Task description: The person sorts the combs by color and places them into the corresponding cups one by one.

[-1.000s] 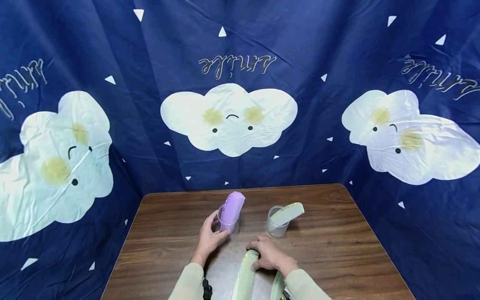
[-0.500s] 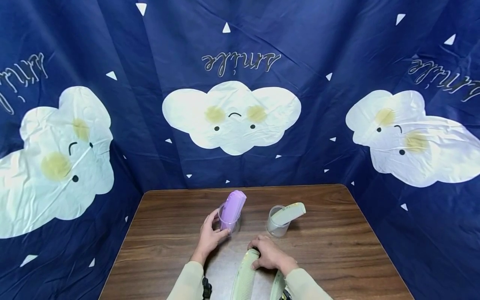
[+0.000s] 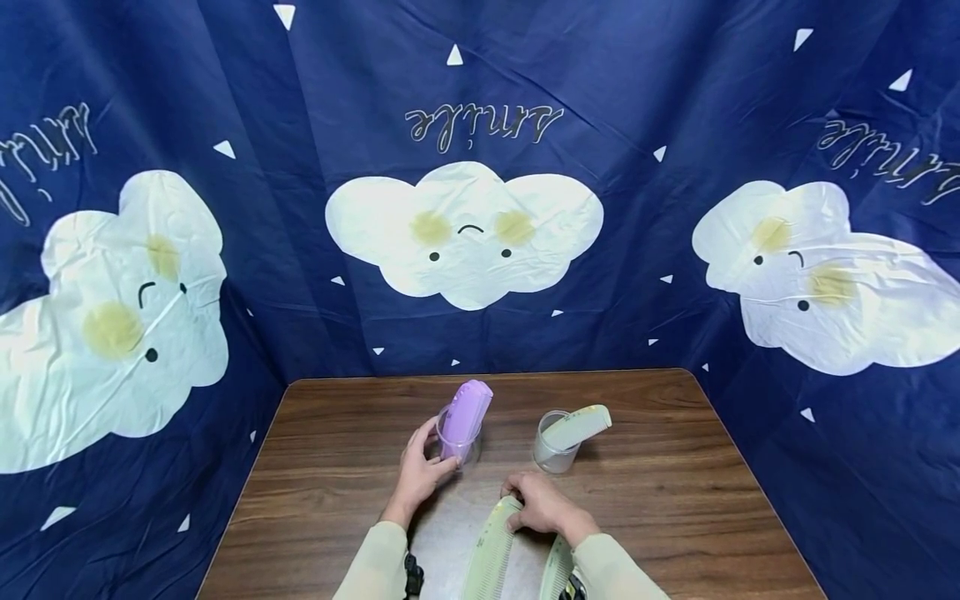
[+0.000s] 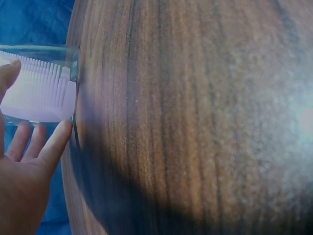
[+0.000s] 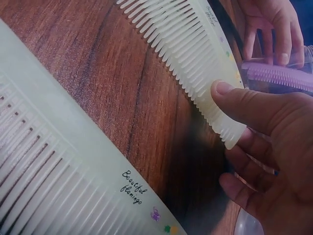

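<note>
My left hand point(image 3: 420, 473) holds a clear cup point(image 3: 470, 457), thumb on one side and fingers on the other. A purple comb point(image 3: 465, 417) leans inside that cup; the left wrist view shows its teeth point(image 4: 41, 83) through the wall. Nearer the front, my right hand point(image 3: 543, 504) pinches the far end of a pale green comb point(image 3: 490, 554) between thumb and fingers. In the right wrist view this comb point(image 5: 186, 49) slants over the table. Another pale green comb point(image 3: 557, 571), printed with small lettering, lies beside my right wrist, partly under the sleeve.
A second clear cup point(image 3: 553, 454) stands to the right on the brown wooden table point(image 3: 660, 500), with a small pale green comb point(image 3: 577, 427) leaning out of it. Blue cloth point(image 3: 480, 342) with cloud prints hangs around the table's back and sides.
My right hand has shifted slightly to the right, bringing the end of the green comb with it. The left hand stays at its cup. The head view has moved a little.
</note>
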Tool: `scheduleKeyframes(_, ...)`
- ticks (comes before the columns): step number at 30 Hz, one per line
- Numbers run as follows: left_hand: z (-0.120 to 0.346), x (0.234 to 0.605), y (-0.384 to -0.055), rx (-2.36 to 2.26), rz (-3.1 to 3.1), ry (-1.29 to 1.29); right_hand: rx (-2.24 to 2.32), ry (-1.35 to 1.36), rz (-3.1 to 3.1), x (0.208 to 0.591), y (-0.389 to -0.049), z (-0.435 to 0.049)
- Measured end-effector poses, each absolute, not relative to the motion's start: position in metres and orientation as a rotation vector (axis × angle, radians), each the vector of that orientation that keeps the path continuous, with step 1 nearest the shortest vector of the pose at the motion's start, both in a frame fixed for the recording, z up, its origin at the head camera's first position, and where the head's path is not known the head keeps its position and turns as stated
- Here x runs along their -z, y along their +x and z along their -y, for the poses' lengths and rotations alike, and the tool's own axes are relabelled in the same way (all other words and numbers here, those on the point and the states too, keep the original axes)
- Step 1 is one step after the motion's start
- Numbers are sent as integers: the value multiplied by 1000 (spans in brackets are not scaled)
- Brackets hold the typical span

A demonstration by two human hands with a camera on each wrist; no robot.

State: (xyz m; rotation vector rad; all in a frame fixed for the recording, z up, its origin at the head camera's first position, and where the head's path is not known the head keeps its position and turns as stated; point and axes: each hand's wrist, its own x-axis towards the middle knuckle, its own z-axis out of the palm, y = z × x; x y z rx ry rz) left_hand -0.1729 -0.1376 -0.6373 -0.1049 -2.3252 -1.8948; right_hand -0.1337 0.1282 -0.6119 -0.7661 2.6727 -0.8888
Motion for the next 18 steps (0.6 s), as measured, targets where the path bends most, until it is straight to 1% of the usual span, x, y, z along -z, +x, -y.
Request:
scheduleKeyframes(8,136,637,-173,1877,2312,-118,1074,-737,-2606,610,-138,-131)
scheduleKeyframes(18,136,638,-173,1874,2324,-112,1125,-735,-2593,601,-139,-135)
